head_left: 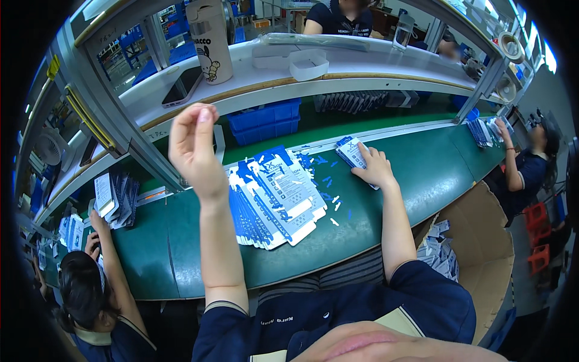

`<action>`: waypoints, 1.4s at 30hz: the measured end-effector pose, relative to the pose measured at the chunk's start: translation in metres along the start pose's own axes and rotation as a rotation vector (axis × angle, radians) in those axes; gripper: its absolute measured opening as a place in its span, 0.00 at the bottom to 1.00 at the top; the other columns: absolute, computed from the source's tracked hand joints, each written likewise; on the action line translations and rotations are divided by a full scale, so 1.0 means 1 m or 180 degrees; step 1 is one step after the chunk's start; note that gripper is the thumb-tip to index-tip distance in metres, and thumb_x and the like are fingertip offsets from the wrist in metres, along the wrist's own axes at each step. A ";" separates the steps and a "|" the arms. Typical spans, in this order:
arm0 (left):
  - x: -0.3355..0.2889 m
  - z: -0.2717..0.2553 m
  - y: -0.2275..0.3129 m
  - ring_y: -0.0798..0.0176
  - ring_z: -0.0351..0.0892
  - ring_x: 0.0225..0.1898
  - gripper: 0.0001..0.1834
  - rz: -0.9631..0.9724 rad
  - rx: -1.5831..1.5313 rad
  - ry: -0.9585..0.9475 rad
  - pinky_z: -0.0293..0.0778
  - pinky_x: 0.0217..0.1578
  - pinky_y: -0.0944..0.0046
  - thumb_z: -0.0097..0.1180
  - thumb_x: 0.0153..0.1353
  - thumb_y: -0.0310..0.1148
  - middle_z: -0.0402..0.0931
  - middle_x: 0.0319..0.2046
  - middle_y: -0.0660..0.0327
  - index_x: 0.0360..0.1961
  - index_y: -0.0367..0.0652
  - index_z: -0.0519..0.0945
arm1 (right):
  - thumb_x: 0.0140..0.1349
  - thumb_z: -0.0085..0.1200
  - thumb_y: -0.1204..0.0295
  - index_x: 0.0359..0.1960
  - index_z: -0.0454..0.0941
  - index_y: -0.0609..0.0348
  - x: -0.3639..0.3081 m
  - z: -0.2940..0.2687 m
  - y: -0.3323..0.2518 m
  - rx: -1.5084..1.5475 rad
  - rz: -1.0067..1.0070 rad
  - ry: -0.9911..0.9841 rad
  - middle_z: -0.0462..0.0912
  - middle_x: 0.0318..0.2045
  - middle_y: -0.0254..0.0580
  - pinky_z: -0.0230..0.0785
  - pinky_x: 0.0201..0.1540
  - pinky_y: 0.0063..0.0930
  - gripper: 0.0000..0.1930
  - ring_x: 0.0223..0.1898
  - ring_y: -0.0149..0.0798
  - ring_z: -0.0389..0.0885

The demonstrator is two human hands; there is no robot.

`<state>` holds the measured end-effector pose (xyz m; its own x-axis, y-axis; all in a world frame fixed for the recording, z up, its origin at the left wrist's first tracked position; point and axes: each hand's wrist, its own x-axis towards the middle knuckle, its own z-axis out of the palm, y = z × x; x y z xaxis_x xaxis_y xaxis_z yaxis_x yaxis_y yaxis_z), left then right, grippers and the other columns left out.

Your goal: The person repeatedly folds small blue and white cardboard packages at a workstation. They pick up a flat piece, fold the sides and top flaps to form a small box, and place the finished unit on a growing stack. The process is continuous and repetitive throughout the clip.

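My left hand (pixel 198 151) is raised above the left part of the bench, thumb and fingers pinched together. Whether anything tiny is between them I cannot make out. My right hand (pixel 377 169) lies with its fingers spread over a small blue-and-white carton pile (pixel 348 152) near the bench's far edge. Between my arms is a fanned stack of flat blue-and-white printed cartons (pixel 292 208). Small blue and white paper scraps (pixel 326 198) are scattered on the stack and along its right side.
A blue bin (pixel 265 122) stands under the white shelf (pixel 356 53), which bears a cup (pixel 211 51) and a phone (pixel 183 87). At my right is a large cardboard box (pixel 482 241) holding cartons. Co-workers sit left and right along the green bench (pixel 199 265).
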<state>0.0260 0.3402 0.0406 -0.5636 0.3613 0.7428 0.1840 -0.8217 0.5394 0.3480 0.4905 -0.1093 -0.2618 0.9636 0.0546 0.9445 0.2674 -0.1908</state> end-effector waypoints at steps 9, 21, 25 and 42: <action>0.106 -0.070 0.184 0.51 0.77 0.49 0.15 0.2288 0.1741 -0.0600 0.71 0.58 0.51 0.46 0.65 0.29 0.78 0.41 0.47 0.45 0.28 0.77 | 0.47 0.61 0.50 0.67 0.65 0.43 -0.002 0.007 0.000 0.0050 -0.0008 0.0548 0.73 0.56 0.46 0.63 0.56 0.45 0.42 0.56 0.49 0.69; 0.122 -0.242 0.113 0.51 0.74 0.52 0.16 -0.1534 0.6965 -0.1702 0.66 0.60 0.48 0.44 0.65 0.32 0.77 0.45 0.49 0.47 0.32 0.77 | 0.47 0.60 0.49 0.66 0.66 0.44 -0.001 0.008 0.000 0.0092 -0.0059 0.0704 0.73 0.56 0.46 0.63 0.56 0.45 0.41 0.56 0.49 0.69; 0.108 -0.259 0.100 0.50 0.73 0.53 0.17 -0.1752 0.7110 -0.1747 0.65 0.61 0.48 0.44 0.65 0.32 0.77 0.46 0.49 0.48 0.33 0.77 | 0.45 0.62 0.50 0.65 0.67 0.44 -0.006 0.010 0.002 0.0163 -0.0122 0.0757 0.74 0.55 0.45 0.63 0.55 0.45 0.41 0.54 0.49 0.70; 0.087 -0.271 0.100 0.49 0.69 0.58 0.20 -0.1812 0.7148 -0.1547 0.58 0.64 0.44 0.41 0.65 0.36 0.75 0.50 0.51 0.51 0.37 0.77 | 0.44 0.62 0.49 0.65 0.67 0.44 -0.009 0.003 0.002 0.0055 -0.0310 0.0713 0.75 0.54 0.46 0.65 0.55 0.43 0.42 0.54 0.52 0.71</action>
<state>-0.2224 0.1703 0.0515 -0.7589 0.6029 0.2463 0.5776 0.7977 -0.1731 0.3515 0.4824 -0.1127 -0.2990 0.9094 0.2892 0.9129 0.3608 -0.1906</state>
